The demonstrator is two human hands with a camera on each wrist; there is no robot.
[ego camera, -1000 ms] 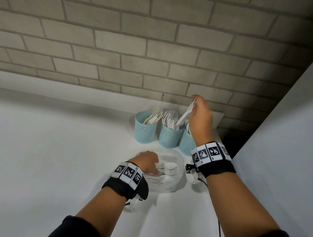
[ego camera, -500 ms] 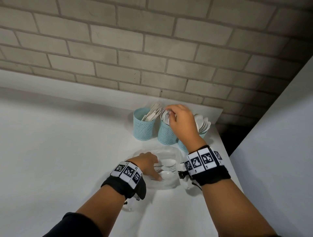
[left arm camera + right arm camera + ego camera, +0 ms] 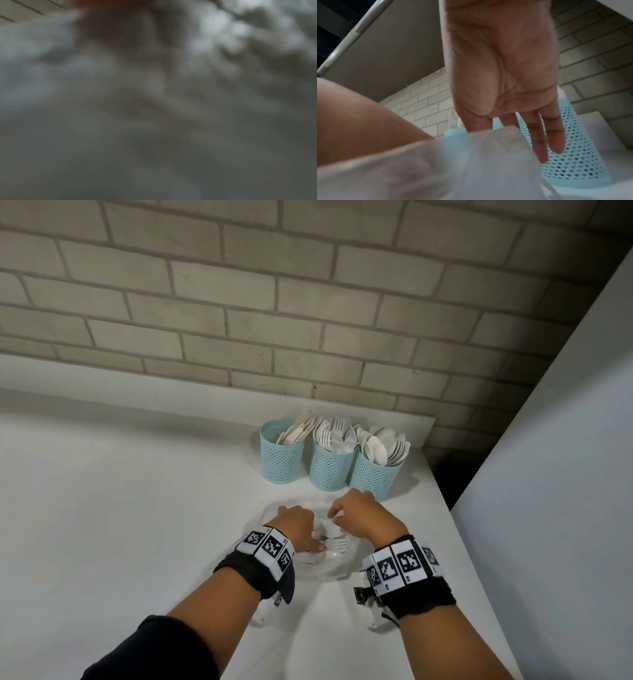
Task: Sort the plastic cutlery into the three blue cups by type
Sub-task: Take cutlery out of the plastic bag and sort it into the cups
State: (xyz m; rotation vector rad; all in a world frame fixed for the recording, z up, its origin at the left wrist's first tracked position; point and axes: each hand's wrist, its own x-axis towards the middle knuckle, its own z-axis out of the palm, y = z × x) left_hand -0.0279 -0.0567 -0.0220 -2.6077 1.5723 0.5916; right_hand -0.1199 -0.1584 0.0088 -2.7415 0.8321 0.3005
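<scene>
Three blue mesh cups stand at the back right of the counter: the left cup [image 3: 281, 460] holds knives, the middle cup [image 3: 331, 470] forks, the right cup [image 3: 373, 479] spoons. In front of them sits a clear plastic bowl [image 3: 329, 571] with white cutlery [image 3: 337, 544] in it. My left hand [image 3: 301, 529] rests inside the bowl on the cutlery; its fingers are hidden under it. My right hand [image 3: 334, 517] reaches down over the bowl's right half. In the right wrist view its fingers [image 3: 554, 135] point straight down in front of a blue cup [image 3: 576, 166]. The left wrist view is only blur.
A brick wall [image 3: 308, 320] runs behind the counter [image 3: 120, 508]. A white panel [image 3: 565, 508] closes off the right side, with a dark gap [image 3: 445, 474] beside the cups. The counter's right edge lies near my right wrist.
My right hand let go of a piece of cutlery at the cups, then came back down to the bowl. The left hand has stayed in the bowl.
</scene>
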